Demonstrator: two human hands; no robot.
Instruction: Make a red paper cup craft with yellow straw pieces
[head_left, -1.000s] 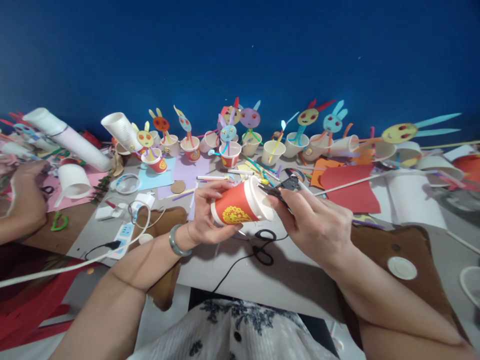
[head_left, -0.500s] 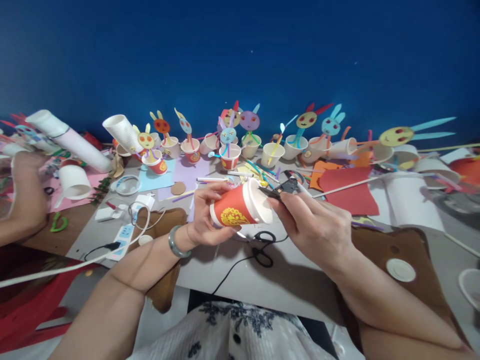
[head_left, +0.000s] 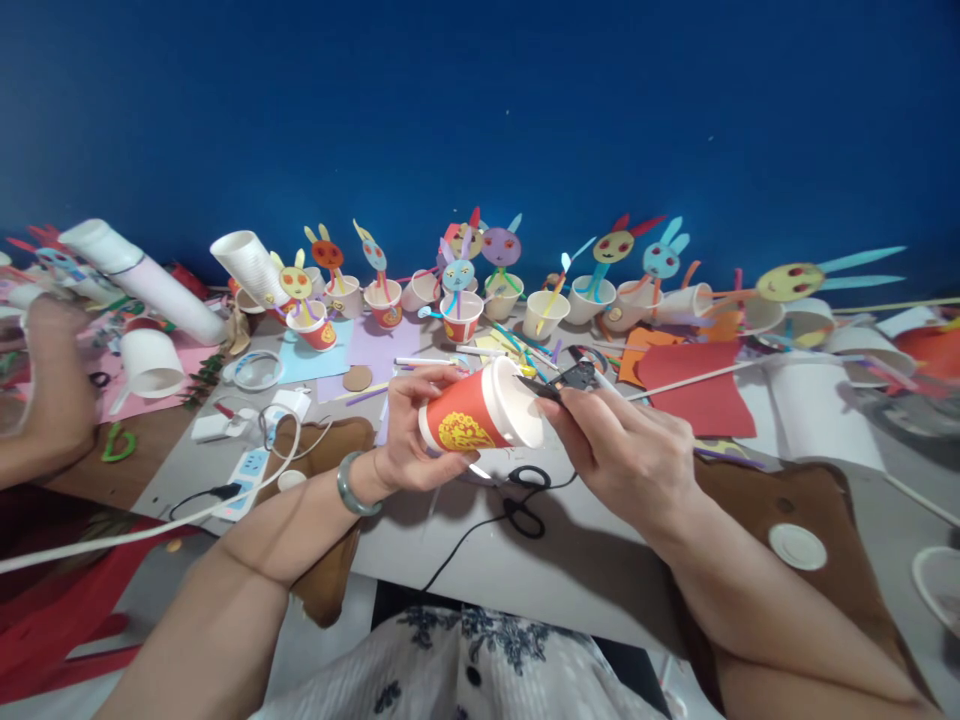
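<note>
My left hand (head_left: 414,430), with a jade-like bangle on its wrist, is wrapped round a red paper cup (head_left: 461,415) with a yellow print. The cup lies tilted on its side in the air, its white lid (head_left: 517,405) turned to the right. Closed fingers of my right hand (head_left: 626,440) grip what looks like a black utility knife (head_left: 574,378). Its dark tip is at the lid's face; whether it pierces the lid I cannot tell. Beneath the cup, black-handled scissors (head_left: 525,500) rest on the grey table (head_left: 465,560).
Paper cups with rabbit-faced figures (head_left: 457,275) line the blue wall. Red paper (head_left: 701,385) lies at right, and a loose white lid (head_left: 797,547) rests on brown cloth. A power strip (head_left: 249,475) with cables is at left, near another person's arm (head_left: 56,390).
The cup and both hands hold nearly the same pose. My right hand has shifted very slightly left, and the view has moved a little.
</note>
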